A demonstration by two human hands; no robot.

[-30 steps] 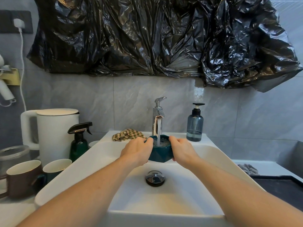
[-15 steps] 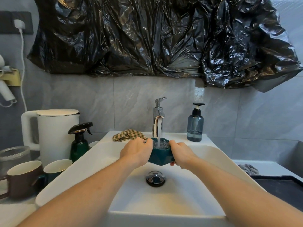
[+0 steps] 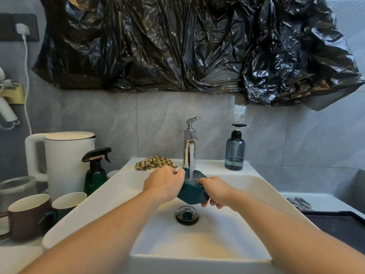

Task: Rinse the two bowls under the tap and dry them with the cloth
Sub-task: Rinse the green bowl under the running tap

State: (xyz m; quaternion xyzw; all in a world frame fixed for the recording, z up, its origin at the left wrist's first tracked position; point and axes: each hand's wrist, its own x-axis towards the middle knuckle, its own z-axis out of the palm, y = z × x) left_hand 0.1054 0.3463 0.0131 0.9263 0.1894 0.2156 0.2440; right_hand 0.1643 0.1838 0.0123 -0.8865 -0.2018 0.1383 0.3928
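Left hand (image 3: 163,182) and right hand (image 3: 215,191) grip the tilted bowl (image 3: 192,191), hiding its sides.

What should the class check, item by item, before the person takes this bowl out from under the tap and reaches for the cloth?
1. Grip: left hand and right hand both hold the green bowl: ok.
2. Water from the tap lands inside the bowl: ok.
3. Bowl is over the sink, so drips stay in it: ok.
4. Checked cloth lies on the ledge behind the left hand, unobstructed: ok.
5. Bowl rinsed clean: cannot tell.
6. Second bowl located: cannot tell; none is clearly in view.
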